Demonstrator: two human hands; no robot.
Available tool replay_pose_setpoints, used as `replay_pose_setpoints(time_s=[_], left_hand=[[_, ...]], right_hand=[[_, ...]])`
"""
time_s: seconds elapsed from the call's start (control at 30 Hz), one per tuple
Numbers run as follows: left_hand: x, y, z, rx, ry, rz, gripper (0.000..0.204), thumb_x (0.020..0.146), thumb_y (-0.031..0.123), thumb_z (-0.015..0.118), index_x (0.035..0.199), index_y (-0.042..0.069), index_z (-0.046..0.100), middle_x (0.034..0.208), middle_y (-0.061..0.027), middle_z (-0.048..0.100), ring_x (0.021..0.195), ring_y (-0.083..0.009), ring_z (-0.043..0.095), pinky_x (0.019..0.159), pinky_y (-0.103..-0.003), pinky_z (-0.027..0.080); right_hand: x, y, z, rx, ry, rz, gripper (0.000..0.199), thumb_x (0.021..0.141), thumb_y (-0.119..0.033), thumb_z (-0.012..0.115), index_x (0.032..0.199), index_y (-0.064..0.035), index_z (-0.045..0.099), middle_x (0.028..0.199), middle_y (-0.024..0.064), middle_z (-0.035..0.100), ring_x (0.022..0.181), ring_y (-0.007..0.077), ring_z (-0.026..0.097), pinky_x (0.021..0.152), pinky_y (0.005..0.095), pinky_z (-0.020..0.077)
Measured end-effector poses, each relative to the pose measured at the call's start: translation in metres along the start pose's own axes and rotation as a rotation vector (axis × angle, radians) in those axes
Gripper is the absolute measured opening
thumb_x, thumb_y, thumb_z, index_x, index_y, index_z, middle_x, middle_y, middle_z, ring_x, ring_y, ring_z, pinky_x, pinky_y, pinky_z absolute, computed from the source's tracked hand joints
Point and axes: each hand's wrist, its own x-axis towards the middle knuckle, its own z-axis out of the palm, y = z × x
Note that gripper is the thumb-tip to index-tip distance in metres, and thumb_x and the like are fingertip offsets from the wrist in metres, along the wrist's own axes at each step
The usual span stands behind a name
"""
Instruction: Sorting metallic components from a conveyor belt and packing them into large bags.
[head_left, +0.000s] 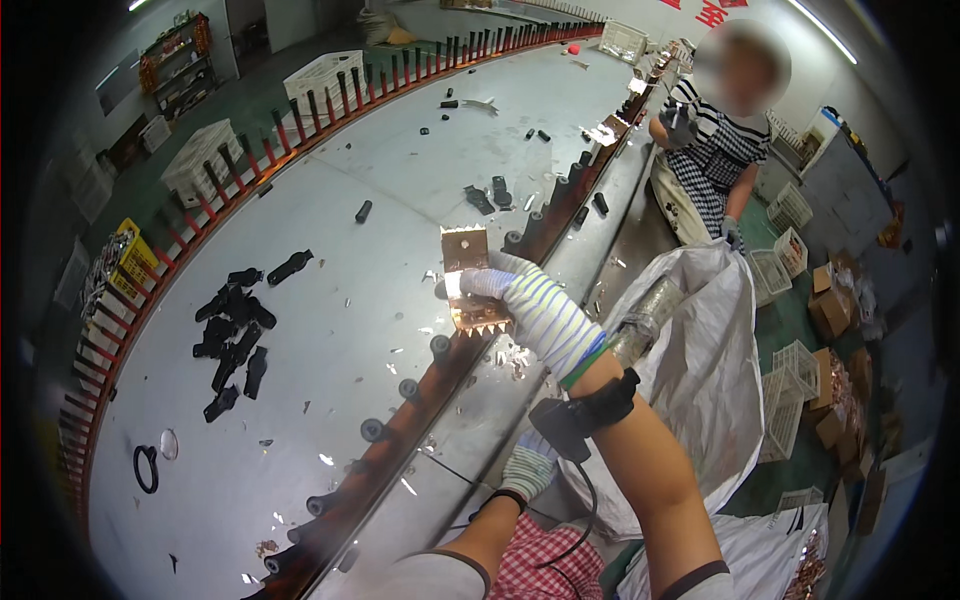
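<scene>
My right hand (545, 318), in a white glove with coloured stripes, reaches over the conveyor's near edge. It is closed on a shiny copper-coloured metal bracket (466, 247) with bent sides and a jagged, toothed lower edge. A fingertip shows at the bracket's left side. Lower down, my left hand (532, 467), in a similar striped glove, is beside the near rail, under my right forearm. Its fingers are partly hidden, so their grip does not show. Short dark posts (440, 347) line the rail just below the bracket.
Black plastic pieces (238, 335) lie heaped on the grey table (330, 400), with a black ring (146, 469) nearer. Upright red-and-black posts (205, 205) edge the far side. A white sack (690, 370) stands at my right. A gloved co-worker (715, 150) sits beyond it, near crates (790, 400).
</scene>
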Motion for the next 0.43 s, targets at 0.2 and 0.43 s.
replay_pose_setpoints(time_s=[0.2,0.43], left_hand=[[0.031,0.058,-0.095,-0.254,-0.187,-0.206,0.025,0.088,0.022,0.04,0.101,0.009,0.056,0.098,-0.0148,0.06,0.091,-0.0305,0.056,0.081,-0.042,0.045],[-0.008,-0.035,0.051,0.366,0.035,0.095,0.069,0.055,0.035,0.074,0.119,0.02,0.053,0.129,-0.0123,0.05,0.129,-0.0196,0.036,0.11,-0.038,0.021]], right_hand=[[-0.012,0.014,0.024,0.023,0.005,-0.002,0.033,0.085,-0.018,0.062,0.112,-0.0005,0.055,0.092,0.0098,0.064,0.08,0.0201,0.066,0.062,0.0311,0.0573],[-0.036,0.018,0.059,0.351,-0.172,0.103,0.047,0.087,-0.036,0.058,0.119,-0.0032,0.052,0.106,0.0091,0.06,0.096,0.0199,0.06,0.082,0.0307,0.0496]])
